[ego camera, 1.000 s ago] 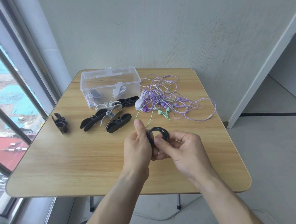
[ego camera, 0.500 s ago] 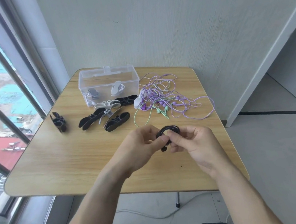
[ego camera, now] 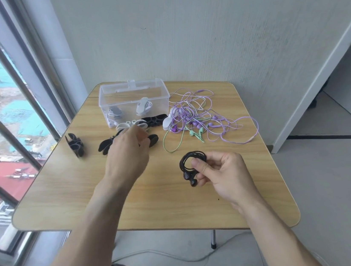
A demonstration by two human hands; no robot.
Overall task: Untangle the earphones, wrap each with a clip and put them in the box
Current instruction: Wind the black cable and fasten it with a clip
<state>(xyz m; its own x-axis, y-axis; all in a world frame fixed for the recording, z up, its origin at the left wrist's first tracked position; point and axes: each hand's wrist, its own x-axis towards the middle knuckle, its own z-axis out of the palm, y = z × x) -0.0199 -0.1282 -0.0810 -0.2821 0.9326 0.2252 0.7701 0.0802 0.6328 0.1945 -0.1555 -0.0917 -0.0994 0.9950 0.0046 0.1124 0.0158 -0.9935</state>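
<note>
My right hand [ego camera: 222,171] pinches a coiled black earphone [ego camera: 191,164] just above the wooden table [ego camera: 66,192], its two buds hanging below the coil. My left hand [ego camera: 127,150] reaches forward over the black clips [ego camera: 153,139] lying in front of the clear plastic box [ego camera: 166,94]; it is blurred, its fingers loosely bent, and I see nothing held in it. A tangle of purple earphones [ego camera: 196,110] and a green earphone [ego camera: 194,133] lies right of the box. Two white earphones wrapped in clips [ego camera: 143,104] sit inside the box.
More clips lie before the box: a black one standing at the left [ego camera: 74,146], white ones [ego camera: 131,123], another black one [ego camera: 157,119], and a white one [ego camera: 167,122] by the tangle. A window runs along the left, a wall stands behind the table.
My left hand let go of the black coil and moved forward-left to the clips. My right hand kept the coil and shifted slightly right.
</note>
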